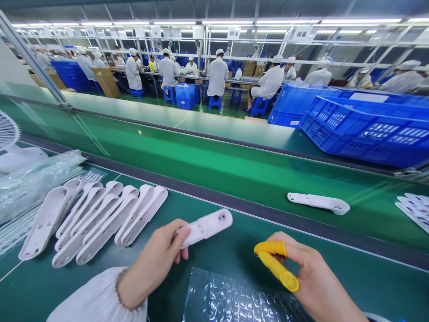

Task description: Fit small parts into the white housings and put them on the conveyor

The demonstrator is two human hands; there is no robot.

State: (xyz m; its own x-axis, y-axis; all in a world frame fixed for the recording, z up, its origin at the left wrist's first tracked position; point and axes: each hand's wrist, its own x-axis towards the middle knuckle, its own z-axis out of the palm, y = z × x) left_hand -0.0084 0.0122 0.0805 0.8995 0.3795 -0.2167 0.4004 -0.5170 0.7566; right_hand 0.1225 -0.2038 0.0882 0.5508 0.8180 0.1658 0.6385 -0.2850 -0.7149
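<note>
My left hand (157, 257) is closed around one end of a long white plastic shell (209, 227), thumb on top, with its round-ended far side pointing right. To the right, my right hand (306, 268) wears yellow finger cots (273, 259) on thumb and forefinger. Those two tips are pinched together; a tiny dark or shiny bit shows there, too small to name. Below and between the hands lies a clear bubble-wrap bag (231, 297). Several similar white shells (103, 219) lie in an overlapping row at the left of the green bench (187, 197).
Clear plastic bags (36, 179) and a white fan (16, 152) are at the far left. A green belt (187, 150) runs beyond the bench edge, carrying a white shell (318, 202) and more shells (415, 208). Blue crates (368, 125) stand beyond. Several people work in the background.
</note>
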